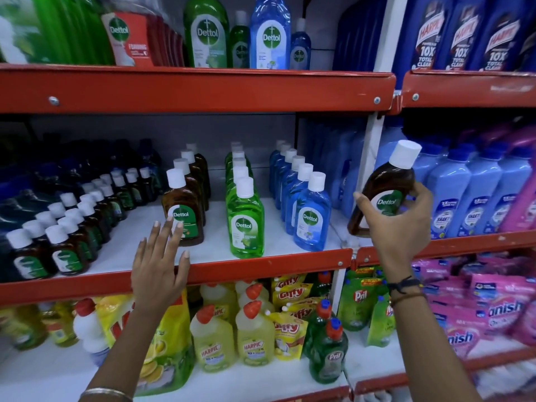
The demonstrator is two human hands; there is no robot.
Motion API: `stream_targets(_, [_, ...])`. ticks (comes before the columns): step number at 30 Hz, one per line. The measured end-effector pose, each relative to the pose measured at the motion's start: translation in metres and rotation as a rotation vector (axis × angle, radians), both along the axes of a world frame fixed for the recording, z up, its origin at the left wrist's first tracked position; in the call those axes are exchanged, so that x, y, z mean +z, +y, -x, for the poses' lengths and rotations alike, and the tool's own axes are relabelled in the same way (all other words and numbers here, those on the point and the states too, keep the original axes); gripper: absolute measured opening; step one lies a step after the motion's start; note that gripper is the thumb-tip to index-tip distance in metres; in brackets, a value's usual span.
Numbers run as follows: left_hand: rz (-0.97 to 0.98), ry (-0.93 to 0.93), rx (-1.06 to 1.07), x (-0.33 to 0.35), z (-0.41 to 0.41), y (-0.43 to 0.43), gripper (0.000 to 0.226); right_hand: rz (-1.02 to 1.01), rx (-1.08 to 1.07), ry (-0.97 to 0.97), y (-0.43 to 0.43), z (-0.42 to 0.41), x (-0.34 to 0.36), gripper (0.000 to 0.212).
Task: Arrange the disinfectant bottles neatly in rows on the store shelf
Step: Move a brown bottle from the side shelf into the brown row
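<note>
on the middle shelf, four groups side by side, each running front to back: small bottles in many rows at the left, then a row of bigger bottles, then a second row, then a third row at the right. right of all these, one bottle tilted, up off the shelf, in the right hand. left hand in front of the shelf edge, just before the first bigger row.
</note>
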State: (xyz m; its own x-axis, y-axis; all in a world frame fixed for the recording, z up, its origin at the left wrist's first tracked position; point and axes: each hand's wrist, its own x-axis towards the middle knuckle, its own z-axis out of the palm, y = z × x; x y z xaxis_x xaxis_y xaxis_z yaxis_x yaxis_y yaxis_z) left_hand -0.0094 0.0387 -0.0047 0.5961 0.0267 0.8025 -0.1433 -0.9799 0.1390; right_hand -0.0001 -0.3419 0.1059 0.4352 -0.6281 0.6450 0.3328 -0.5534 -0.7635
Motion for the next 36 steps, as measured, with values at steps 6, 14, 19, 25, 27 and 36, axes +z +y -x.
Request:
stream_targets(6, [0.046,0.051,0.04,0.004,0.009,0.035,0.055,0.008,0.22,0.05,0.091,0.041,0.008,0.086])
stream_targets(14, [0.016,0.08,0.095,0.004,0.022,0.074,0.056,0.124,0.465,0.187,0.226,0.041,-0.002,0.083])
stream_targets(19, [0.011,0.058,0.083,0.002,0.02,0.081,0.055,0.172,0.434,0.282,0.278,0.018,-0.015,0.086])
stream_targets(25, [-0.001,0.056,0.074,0.002,0.017,0.084,0.057,0.222,0.364,0.371,0.305,0.003,-0.032,0.087])
stream_targets(27, [-0.008,0.069,0.082,0.002,0.018,0.085,0.058,0.236,0.347,0.383,0.31,0.001,-0.036,0.088])
stream_targets(36, [0.526,0.126,-0.289,0.027,0.03,0.054,0.051,0.117,0.633,0.294,0.299,0.013,-0.042,0.074])
